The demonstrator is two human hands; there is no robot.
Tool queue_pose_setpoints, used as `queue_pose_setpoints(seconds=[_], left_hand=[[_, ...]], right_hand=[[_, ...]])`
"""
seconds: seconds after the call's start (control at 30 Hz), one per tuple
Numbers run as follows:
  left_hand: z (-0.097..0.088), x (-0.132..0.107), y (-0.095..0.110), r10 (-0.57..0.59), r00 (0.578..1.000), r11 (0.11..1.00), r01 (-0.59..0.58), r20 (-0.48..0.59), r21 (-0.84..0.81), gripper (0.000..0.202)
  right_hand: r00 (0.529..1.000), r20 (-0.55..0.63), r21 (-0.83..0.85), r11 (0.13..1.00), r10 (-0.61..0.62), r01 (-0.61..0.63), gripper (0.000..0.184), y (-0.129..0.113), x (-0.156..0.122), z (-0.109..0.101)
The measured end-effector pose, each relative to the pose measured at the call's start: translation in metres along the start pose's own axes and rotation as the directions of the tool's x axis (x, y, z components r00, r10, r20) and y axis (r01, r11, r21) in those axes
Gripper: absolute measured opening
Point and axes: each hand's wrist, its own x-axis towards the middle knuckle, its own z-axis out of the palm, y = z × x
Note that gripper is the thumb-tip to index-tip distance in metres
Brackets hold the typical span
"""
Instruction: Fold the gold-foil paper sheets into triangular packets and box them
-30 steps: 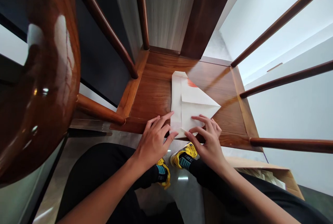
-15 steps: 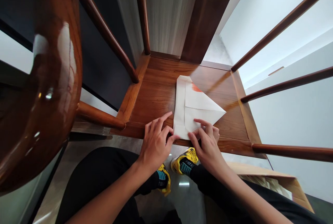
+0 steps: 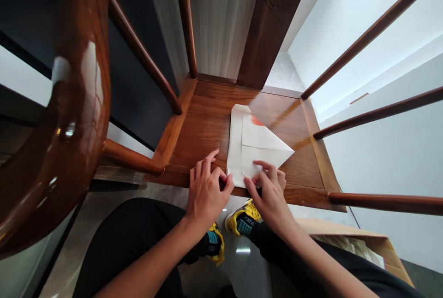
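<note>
A white sheet of folded paper [image 3: 254, 141] lies flat on the wooden chair seat [image 3: 200, 122]. It has a folded strip along its left side, a point at the right and an orange-red patch near the top. My left hand [image 3: 209, 187] pinches the near left corner between thumb and index finger, the other fingers reaching over the wood. At the near edge, my right hand [image 3: 268, 187] has its thumb and a curled finger closed on the paper, while another finger rests on top. Whatever lies under the right palm is hidden.
A glossy curved armrest [image 3: 83, 104] rises close on the left. Wooden spindles [image 3: 377, 113] stand along both sides, with a carved back slat [image 3: 266, 26] behind. An open cardboard box [image 3: 391, 252] with pale contents sits at lower right. Yellow shoes [image 3: 238, 222] show below the seat.
The left thumb and index finger have come together at the paper's near left corner. My right hand stays at the near edge. The whole view has shifted slightly.
</note>
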Motion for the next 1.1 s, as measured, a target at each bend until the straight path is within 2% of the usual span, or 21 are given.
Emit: queue_pose_setpoints(seconds=[0.2, 0.3, 0.37, 0.4, 0.47, 0.53, 0.63, 0.77, 0.83, 0.87, 0.93, 1.0, 1.03, 1.1], left_hand=[[-0.001, 0.003, 0.000, -0.012, 1.000, 1.000, 0.012, -0.001, 0.014, 0.022], [0.000, 0.002, 0.001, -0.027, 0.999, 0.999, 0.028, -0.038, 0.033, 0.021], [0.001, -0.003, 0.004, 0.021, 0.996, 0.998, -0.016, -0.083, 0.063, 0.009], [0.003, -0.006, 0.006, 0.093, 0.993, 0.993, -0.087, -0.076, 0.079, 0.005], [0.007, -0.015, 0.012, 0.278, 0.960, 0.956, -0.279, 0.023, 0.091, 0.034], [0.012, -0.025, 0.017, 0.399, 0.902, 0.905, -0.416, 0.164, 0.089, 0.056], [0.015, -0.035, 0.015, 0.413, 0.868, 0.878, -0.460, 0.276, 0.134, 0.070], [0.009, -0.036, 0.003, 0.416, 0.852, 0.860, -0.483, 0.318, 0.168, 0.070], [0.003, -0.033, -0.003, 0.436, 0.837, 0.849, -0.504, 0.331, 0.157, 0.069], [0.000, -0.031, -0.004, 0.447, 0.829, 0.845, -0.515, 0.336, 0.145, 0.067], [-0.005, -0.027, -0.007, 0.464, 0.820, 0.845, -0.524, 0.335, 0.112, 0.064], [-0.008, -0.022, -0.007, 0.466, 0.825, 0.856, -0.512, 0.321, 0.073, 0.061], [-0.010, -0.019, -0.007, 0.457, 0.833, 0.866, -0.497, 0.311, 0.060, 0.061], [-0.010, -0.014, -0.006, 0.412, 0.866, 0.893, -0.445, 0.285, 0.062, 0.063]], right_hand=[[1.000, -0.006, -0.017, 1.000, 0.012, -0.012, 0.025, 0.000, 0.000, 0.000], [1.000, -0.001, -0.028, 0.999, 0.029, -0.029, 0.025, -0.001, 0.001, -0.001], [0.999, -0.002, -0.030, 0.999, 0.034, -0.035, 0.024, -0.002, 0.001, -0.001], [0.999, -0.002, -0.031, 0.999, 0.036, -0.036, 0.023, -0.003, 0.001, -0.001], [0.999, -0.006, -0.040, 0.998, 0.038, -0.039, 0.022, -0.005, 0.001, 0.000], [0.999, -0.011, -0.068, 0.997, 0.041, -0.042, 0.018, -0.006, 0.000, 0.001], [0.999, -0.031, -0.135, 0.990, 0.030, -0.034, 0.013, -0.001, -0.007, 0.001], [0.994, -0.100, -0.179, 0.982, 0.048, -0.066, 0.015, 0.015, -0.016, -0.011], [0.990, -0.138, -0.160, 0.986, 0.025, -0.047, 0.022, 0.020, -0.016, -0.019], [0.993, -0.116, -0.145, 0.989, -0.028, 0.011, 0.029, 0.020, -0.015, -0.022], [0.980, 0.013, -0.112, 0.974, -0.196, 0.197, 0.050, 0.016, -0.013, -0.023], [0.931, 0.157, -0.083, 0.935, -0.330, 0.346, 0.070, 0.006, -0.015, -0.017], [0.915, 0.195, -0.083, 0.924, -0.353, 0.374, 0.078, 0.000, -0.018, -0.012], [0.922, 0.199, -0.102, 0.929, -0.332, 0.357, 0.086, -0.014, -0.025, -0.002]])
